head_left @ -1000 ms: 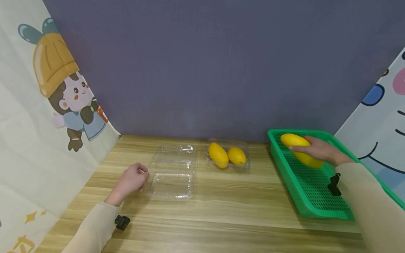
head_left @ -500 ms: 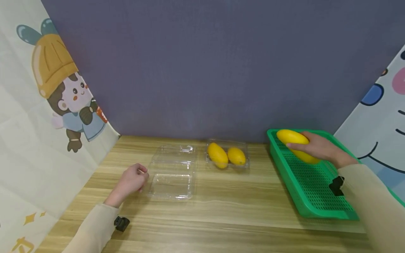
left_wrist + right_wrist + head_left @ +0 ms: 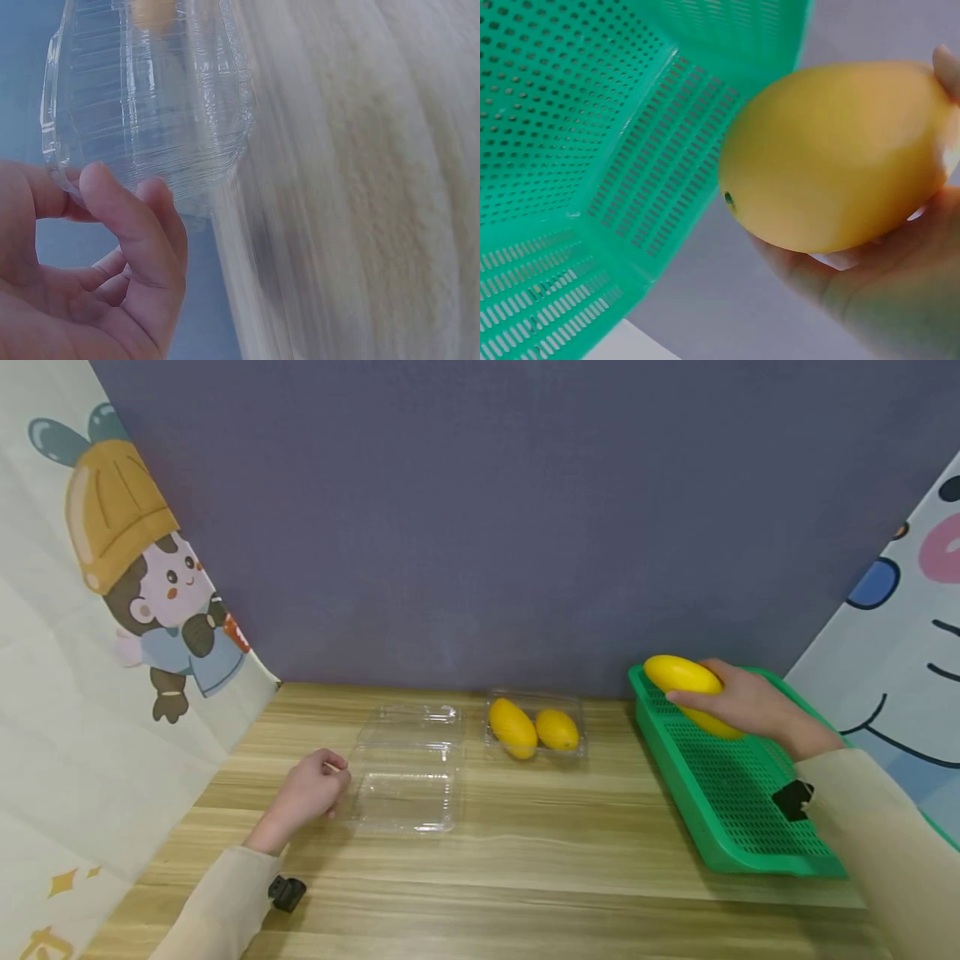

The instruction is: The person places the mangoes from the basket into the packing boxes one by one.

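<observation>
My right hand (image 3: 750, 700) grips a large yellow mango (image 3: 681, 675) over the far left part of the green basket (image 3: 675, 793). In the right wrist view the mango (image 3: 832, 157) shows its small dark stem spot, with fingers wrapped around its far end and underside. On the left, my left hand (image 3: 309, 789) pinches the left edge of a clear plastic clamshell box (image 3: 405, 802), which lies unfolded on the table. Thumb and fingertips meet at the rim of this box (image 3: 150, 97) in the left wrist view.
A second clear box (image 3: 551, 700), holding two yellow mangoes (image 3: 513, 727), stands at the back middle against the grey backdrop (image 3: 450, 527). Wooden table (image 3: 540, 852) lies between the boxes and the basket. Printed cloths hang at both sides.
My right hand has lifted the mango up and to the left, from inside the basket to above its far left side. The left hand has stayed at the unfolded box.
</observation>
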`<state>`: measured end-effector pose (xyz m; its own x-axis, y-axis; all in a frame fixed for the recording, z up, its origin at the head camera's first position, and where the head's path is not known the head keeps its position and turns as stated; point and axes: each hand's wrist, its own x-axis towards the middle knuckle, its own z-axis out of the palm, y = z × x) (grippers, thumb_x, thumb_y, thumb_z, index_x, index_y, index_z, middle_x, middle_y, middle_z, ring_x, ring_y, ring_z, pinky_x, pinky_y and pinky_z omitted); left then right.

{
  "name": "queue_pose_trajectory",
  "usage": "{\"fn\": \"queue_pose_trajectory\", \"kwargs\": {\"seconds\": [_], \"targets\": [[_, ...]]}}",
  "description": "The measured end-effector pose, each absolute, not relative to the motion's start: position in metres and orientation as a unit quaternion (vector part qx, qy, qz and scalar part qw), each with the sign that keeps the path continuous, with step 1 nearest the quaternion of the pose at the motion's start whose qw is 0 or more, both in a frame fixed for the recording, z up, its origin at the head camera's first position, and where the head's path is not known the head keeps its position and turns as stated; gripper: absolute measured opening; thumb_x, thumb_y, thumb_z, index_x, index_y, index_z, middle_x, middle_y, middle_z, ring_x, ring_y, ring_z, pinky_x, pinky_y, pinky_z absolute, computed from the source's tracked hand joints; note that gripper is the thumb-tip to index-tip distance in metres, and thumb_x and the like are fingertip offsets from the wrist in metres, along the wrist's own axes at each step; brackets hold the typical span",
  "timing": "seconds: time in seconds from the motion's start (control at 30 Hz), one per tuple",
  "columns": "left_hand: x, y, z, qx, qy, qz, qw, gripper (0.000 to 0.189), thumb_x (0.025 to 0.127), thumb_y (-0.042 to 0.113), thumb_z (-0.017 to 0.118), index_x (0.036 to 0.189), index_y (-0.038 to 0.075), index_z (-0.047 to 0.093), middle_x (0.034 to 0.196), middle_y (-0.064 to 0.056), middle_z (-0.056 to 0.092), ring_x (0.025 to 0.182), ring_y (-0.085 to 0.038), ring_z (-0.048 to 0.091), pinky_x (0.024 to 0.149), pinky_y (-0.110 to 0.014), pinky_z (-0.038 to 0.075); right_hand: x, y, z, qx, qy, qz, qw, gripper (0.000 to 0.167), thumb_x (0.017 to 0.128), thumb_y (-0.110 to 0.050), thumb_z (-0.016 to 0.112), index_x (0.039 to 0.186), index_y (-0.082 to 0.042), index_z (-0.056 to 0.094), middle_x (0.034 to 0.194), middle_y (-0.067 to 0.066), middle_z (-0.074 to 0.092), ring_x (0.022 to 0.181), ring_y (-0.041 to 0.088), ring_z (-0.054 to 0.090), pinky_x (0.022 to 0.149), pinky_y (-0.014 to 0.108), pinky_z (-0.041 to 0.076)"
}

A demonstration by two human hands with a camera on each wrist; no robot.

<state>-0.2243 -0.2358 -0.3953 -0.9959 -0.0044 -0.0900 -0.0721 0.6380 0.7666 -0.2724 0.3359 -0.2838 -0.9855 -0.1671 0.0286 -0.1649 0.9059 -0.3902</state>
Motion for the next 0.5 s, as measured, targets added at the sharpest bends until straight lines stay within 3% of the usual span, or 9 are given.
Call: {"fn": "queue_pose_trajectory", "kwargs": {"seconds": [0.5], "targets": [[-0.227,-0.234,-0.398,-0.017,0.9,0.433,0.042,0.032,0.089,0.013,0.046,0.115,-0.005,0.048,0.07,-0.013,0.057,0.047,-0.019,0.052,0.048,-0.032,0.047,-0.262,0.31,-0.27,-0.111,0.973,-0.199,-0.023,0.076,0.084,-0.062,0.054,0.136,-0.009,0.037,0.102,0.011,0.056,0.074,0.024,0.051,0.057,0.034,0.041]]}}
